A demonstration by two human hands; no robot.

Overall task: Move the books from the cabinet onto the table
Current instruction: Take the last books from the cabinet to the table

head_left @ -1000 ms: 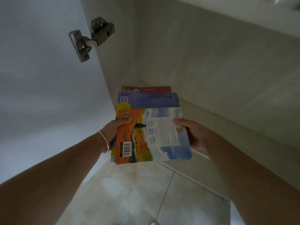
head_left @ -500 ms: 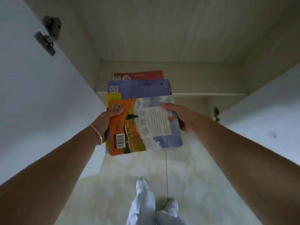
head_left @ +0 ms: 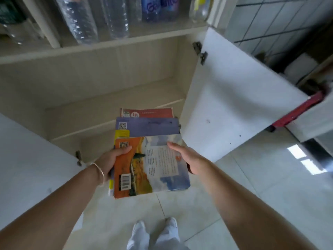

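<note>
Open cabinet (head_left: 111, 73), bottles (head_left: 100, 17) above, both hands' grip on books (head_left: 149, 159)

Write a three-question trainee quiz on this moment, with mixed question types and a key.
1. True or false: the stack of books rests on the cabinet shelf.
2. Which hand has its thumb curled over the orange cover: A left hand, B right hand?
3. Fill in: the shelf above holds plastic ____.

Key: 1 false, both hands hold it above the floor; 2 A; 3 bottles.
</note>
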